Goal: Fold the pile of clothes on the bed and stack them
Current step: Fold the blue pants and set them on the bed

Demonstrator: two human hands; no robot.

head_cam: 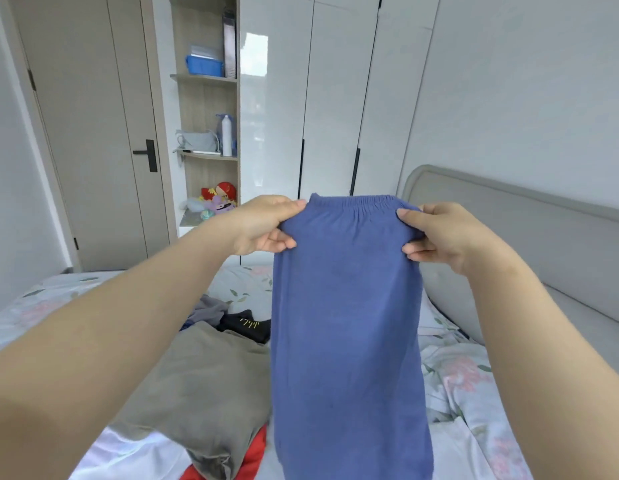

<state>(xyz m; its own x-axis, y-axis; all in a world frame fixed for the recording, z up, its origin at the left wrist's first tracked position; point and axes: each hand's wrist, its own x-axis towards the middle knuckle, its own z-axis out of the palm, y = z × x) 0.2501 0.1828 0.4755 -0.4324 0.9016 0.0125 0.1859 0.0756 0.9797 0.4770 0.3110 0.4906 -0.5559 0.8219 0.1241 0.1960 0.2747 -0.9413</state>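
Gripping blue garment (346, 323) in left hand (263, 225) and right hand (439, 233), floral bed (467, 375), white wardrobe (335, 98)

A home bedroom: a floral-sheeted bed (457, 375) with grey padded headboard (509, 216), glossy white wardrobe doors (335, 98), open wooden shelves (206, 79).

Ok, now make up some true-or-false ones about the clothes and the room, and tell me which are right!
1. The left hand and right hand both grip the blue pants at the elastic waistband. True.
2. The blue pants lie flat on the bed. False: they hang in the air, held up.
3. A grey-brown garment lies on the bed on top of a red garment. True.
4. The blue basket sits on the bed. False: it stands on a high shelf beside the wardrobe.
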